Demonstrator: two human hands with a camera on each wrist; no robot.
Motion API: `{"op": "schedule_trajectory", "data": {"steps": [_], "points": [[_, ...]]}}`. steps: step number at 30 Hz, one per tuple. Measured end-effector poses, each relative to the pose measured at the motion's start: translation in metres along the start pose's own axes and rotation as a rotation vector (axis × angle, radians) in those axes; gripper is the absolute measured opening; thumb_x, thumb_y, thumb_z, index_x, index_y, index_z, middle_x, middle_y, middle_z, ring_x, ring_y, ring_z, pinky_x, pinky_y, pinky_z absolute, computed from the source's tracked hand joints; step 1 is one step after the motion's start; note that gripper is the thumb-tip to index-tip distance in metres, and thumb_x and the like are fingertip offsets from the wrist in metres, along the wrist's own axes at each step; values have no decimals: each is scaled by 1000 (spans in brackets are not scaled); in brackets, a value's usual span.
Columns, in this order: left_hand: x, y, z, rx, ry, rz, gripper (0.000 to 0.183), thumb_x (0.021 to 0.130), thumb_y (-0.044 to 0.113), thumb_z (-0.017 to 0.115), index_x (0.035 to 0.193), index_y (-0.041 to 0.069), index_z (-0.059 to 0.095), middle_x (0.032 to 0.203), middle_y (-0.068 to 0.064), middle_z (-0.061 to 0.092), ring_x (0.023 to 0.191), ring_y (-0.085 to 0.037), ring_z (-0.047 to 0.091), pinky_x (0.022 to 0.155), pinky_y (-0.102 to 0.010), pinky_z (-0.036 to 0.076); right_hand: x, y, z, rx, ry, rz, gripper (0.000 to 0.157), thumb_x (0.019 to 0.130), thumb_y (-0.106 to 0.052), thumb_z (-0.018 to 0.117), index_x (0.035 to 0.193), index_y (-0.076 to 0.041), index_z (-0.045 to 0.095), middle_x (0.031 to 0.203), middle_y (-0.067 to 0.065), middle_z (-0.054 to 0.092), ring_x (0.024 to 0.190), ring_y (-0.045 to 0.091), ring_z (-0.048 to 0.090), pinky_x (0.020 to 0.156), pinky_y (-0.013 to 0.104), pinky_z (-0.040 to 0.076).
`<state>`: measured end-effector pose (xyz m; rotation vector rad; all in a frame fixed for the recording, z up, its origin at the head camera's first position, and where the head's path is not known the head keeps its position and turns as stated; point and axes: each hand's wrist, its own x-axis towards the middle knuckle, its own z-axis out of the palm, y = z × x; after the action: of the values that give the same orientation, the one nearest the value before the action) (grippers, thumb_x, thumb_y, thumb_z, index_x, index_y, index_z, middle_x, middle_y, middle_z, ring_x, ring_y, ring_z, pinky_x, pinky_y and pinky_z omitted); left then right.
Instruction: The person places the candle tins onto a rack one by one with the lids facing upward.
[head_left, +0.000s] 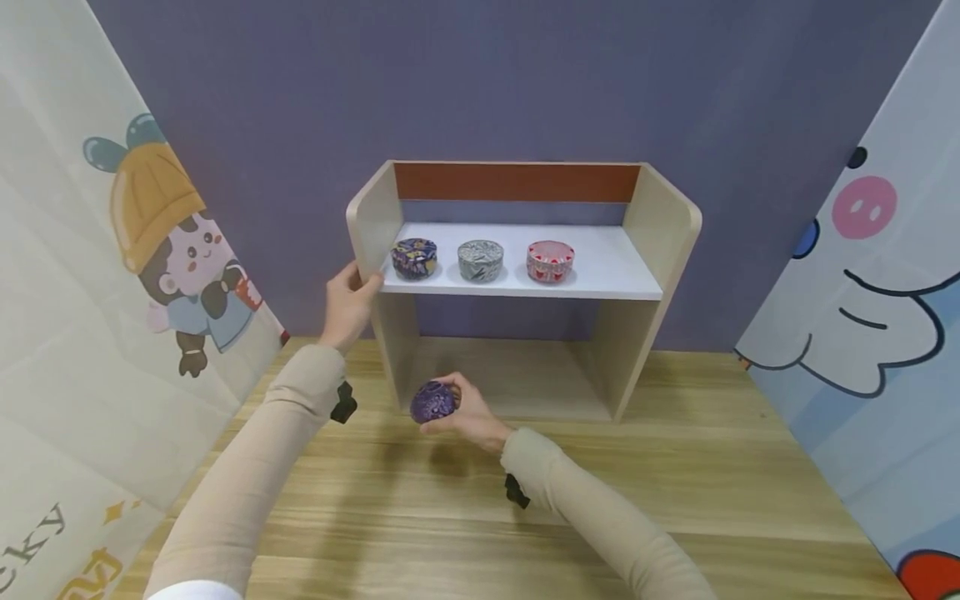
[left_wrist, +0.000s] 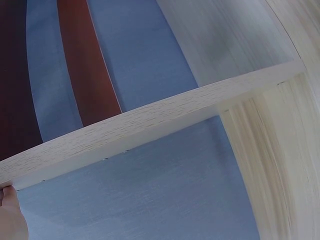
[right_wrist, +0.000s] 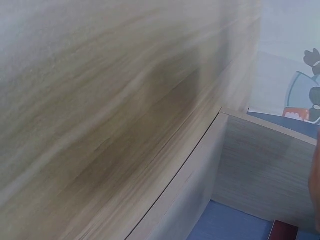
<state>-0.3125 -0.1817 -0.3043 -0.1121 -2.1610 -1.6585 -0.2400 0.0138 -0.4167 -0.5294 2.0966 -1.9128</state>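
Note:
My right hand (head_left: 472,417) holds a round purple patterned tin (head_left: 432,402) in front of the lower opening of a small wooden shelf (head_left: 678,221). With the thumb on its front edge, my left hand (head_left: 348,308) grips the shelf's left side panel (head_left: 371,218). Along the white upper board (head_left: 600,262) stand a dark flowered tin (head_left: 414,258), a grey leaf-patterned tin (head_left: 480,261) and a pink tin with red hearts (head_left: 550,262). The left wrist view catches only a bit of the left hand (left_wrist: 12,220) against the panel. In the right wrist view the purple tin is out of sight.
The shelf stands on a wood-grain table (head_left: 420,533) before a blue-grey backdrop (head_left: 517,75). Its bottom board (head_left: 517,379) lies low over the table. Printed cloths hang at the left (head_left: 67,275) and at the right (head_left: 885,333).

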Motion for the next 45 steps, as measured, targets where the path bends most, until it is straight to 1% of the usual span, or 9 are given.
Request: {"op": "schedule_trajectory", "data": {"steps": [11, 18, 20, 25, 29, 34, 39, 43, 45], "points": [[1, 1, 1, -14, 9, -5, 44, 89, 15, 52, 132, 4, 47, 128, -19, 53, 111, -26, 54, 98, -35, 45, -2, 1, -3, -9, -5, 20, 65, 63, 3, 76, 120, -6, 46, 119, 13, 55, 110, 27, 52, 99, 42, 43], [1, 1, 0, -11, 11, -7, 44, 89, 16, 52, 132, 5, 47, 128, -19, 54, 110, -25, 55, 97, -35, 45, 9, 23, -6, -4, 9, 17, 70, 61, 2, 79, 121, -10, 46, 119, 11, 56, 111, 26, 51, 99, 43, 42], [1, 1, 1, -5, 13, -2, 44, 89, 16, 52, 132, 5, 47, 127, -19, 55, 109, -24, 55, 96, -34, 46, 9, 24, -7, -15, 8, 10, 70, 61, 1, 80, 120, -10, 45, 118, 11, 56, 111, 25, 51, 98, 41, 44], [2, 1, 1, 11, 15, 4, 44, 89, 17, 52, 131, 5, 48, 126, -19, 56, 106, -23, 56, 94, -34, 47, 7, 18, -8, -22, -8, -14, 70, 60, 2, 79, 120, -10, 45, 119, 12, 55, 110, 25, 52, 94, 38, 47], [2, 1, 1, 6, 10, 2, 45, 90, 16, 52, 132, 5, 47, 127, -20, 54, 108, -24, 55, 96, -35, 46, -1, 4, -10, -23, -29, -48, 70, 59, 6, 78, 121, -5, 46, 120, 15, 55, 110, 27, 52, 93, 37, 48], [2, 1, 2, -6, 4, -9, 46, 89, 15, 53, 134, 5, 45, 129, -19, 53, 111, -26, 54, 98, -36, 45, -14, -14, -12, -96, -52, -65, 70, 62, 3, 77, 125, -6, 49, 123, 15, 54, 112, 27, 51, 95, 35, 47], [1, 1, 2, -17, 2, -7, 46, 89, 14, 53, 134, 5, 45, 130, -19, 52, 113, -27, 54, 99, -36, 45, -17, -19, -15, -150, -77, -59, 75, 63, 0, 78, 131, -11, 48, 128, 16, 52, 115, 29, 49, 98, 37, 44], [1, 2, 2, -20, 3, -5, 47, 89, 14, 53, 134, 5, 44, 131, -19, 51, 114, -27, 53, 99, -36, 44, -16, -19, -18, -174, -74, -85, 75, 62, -2, 79, 131, -10, 48, 126, 17, 53, 115, 30, 50, 99, 39, 43], [1, 3, 1, -21, 1, -9, 47, 89, 14, 53, 135, 5, 43, 131, -19, 51, 114, -26, 53, 99, -35, 44, -12, -14, -20, -177, -67, -100, 74, 61, -1, 79, 129, -10, 50, 125, 17, 54, 114, 30, 51, 99, 40, 43]]}}
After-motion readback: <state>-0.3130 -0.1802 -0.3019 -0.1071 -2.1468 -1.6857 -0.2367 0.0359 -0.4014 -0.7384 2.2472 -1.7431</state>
